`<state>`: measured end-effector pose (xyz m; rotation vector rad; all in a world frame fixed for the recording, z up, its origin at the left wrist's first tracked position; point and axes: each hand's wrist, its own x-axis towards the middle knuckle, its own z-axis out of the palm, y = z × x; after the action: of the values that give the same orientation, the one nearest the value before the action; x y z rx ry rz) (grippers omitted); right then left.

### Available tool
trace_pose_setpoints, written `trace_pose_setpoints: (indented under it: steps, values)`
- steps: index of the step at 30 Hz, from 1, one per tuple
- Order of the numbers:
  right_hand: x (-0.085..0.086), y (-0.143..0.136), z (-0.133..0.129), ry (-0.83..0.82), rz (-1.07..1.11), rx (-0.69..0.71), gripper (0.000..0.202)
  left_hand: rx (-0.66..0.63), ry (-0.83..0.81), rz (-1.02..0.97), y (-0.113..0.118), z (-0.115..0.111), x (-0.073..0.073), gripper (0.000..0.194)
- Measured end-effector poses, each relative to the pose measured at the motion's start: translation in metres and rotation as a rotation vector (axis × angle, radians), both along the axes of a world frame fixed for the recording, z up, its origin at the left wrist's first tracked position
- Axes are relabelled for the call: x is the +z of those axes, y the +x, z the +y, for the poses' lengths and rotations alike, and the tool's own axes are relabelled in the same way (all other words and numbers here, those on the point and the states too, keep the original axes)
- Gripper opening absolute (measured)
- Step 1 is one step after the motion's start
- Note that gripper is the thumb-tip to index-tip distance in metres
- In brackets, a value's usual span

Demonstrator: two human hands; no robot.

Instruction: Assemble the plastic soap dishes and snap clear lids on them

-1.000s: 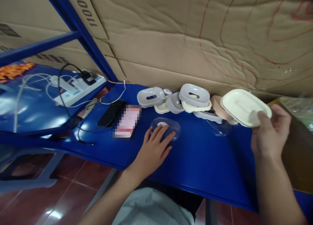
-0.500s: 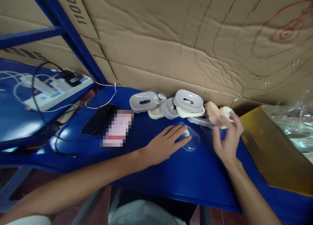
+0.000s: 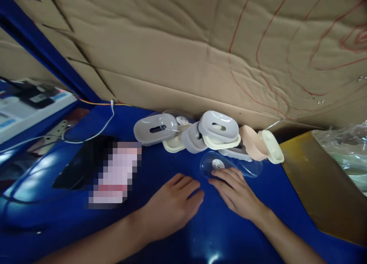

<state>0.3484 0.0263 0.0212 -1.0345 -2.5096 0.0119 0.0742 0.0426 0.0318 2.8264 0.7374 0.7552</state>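
My left hand [image 3: 177,199] rests palm down over the blue table with its fingers apart and slightly bent, holding nothing. My right hand [image 3: 237,191] is open, and its fingertips are at the near edge of a clear oval plastic lid [image 3: 208,165] with a round sticker. Behind both hands lie several oval soap-dish parts. A grey slotted tray [image 3: 206,131] sits on a cream base [image 3: 223,142]. Another grey slotted tray [image 3: 140,130] leans at the left. On the right, a peach tray [image 3: 254,145] stands tilted beside a cream piece [image 3: 272,147].
A phone with a blurred-out screen [image 3: 117,172] lies on the blue table [image 3: 160,164] at left. Farther left are cables and a power strip [image 3: 61,101]. A cardboard wall [image 3: 172,57] stands behind. To the right is a brown box [image 3: 312,183] beside clear plastic wrapping [image 3: 338,141].
My right hand has come from the cream piece at right to the clear lid. My left hand has drawn back off that lid. The camera view has shifted rightward and closer.
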Motion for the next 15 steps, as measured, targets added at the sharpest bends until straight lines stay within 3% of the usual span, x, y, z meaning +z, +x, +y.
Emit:
trace_pose_setpoints:
  steps: [8, 12, 15]
  values:
    - [0.001, 0.003, 0.000, -0.060, 0.034, -0.039, 0.053, -0.010, -0.004, 0.000, -0.002, -0.001, 0.004, 0.015]
    - [0.031, -0.020, -0.002, -0.111, 0.219, 0.004, 0.050, -0.019, -0.036, 0.023, 0.000, 0.000, -0.007, 0.016]
    - [0.060, -0.052, -0.039, -0.265, 0.214, 0.141, 0.049, -0.072, -0.069, 0.029, 0.002, 0.000, -0.018, 0.019]
